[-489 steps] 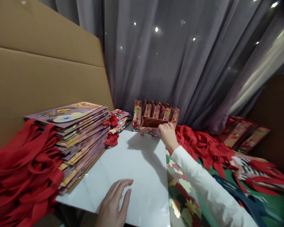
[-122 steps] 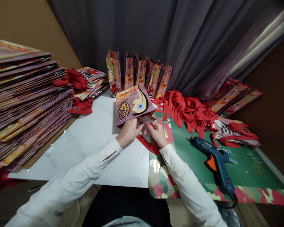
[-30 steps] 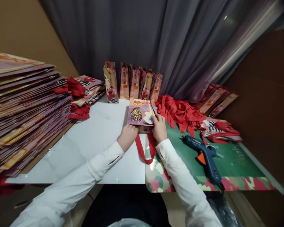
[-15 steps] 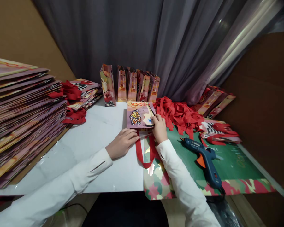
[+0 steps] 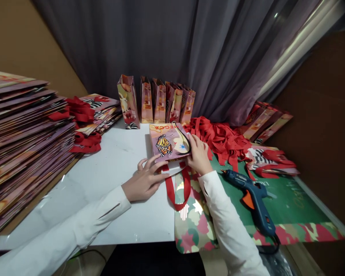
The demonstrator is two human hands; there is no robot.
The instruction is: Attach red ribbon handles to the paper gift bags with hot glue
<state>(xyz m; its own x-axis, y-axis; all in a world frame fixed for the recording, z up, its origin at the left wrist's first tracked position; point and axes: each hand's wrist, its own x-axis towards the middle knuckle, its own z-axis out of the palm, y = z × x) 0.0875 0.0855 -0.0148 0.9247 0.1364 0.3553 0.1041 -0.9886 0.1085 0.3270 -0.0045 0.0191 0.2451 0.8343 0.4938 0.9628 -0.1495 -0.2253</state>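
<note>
A printed paper bag (image 5: 168,142) with a butterfly picture lies on the white board in front of me, its opening toward me. A red ribbon handle (image 5: 170,191) loops out from it over the camouflage-patterned edge. My left hand (image 5: 145,179) is at the bag's near left corner with its fingers spread. At the bag's right side, my right hand (image 5: 198,153) grips the edge, thumb near the opening. Right of that hand a blue glue gun (image 5: 254,199) with an orange trigger lies on the green sheet (image 5: 290,203).
Several upright bags (image 5: 159,101) stand along the curtain. Tangled red ribbons (image 5: 218,140) lie right of centre. A tall stack of flat bags (image 5: 25,153) fills the left side, and flat bags with red handles (image 5: 271,163) lie at the right, below more bags (image 5: 267,122).
My left hand has spread its fingers and moved slightly left. The bag's near edge has lifted and opened a little, and my right hand has shifted along its right side.
</note>
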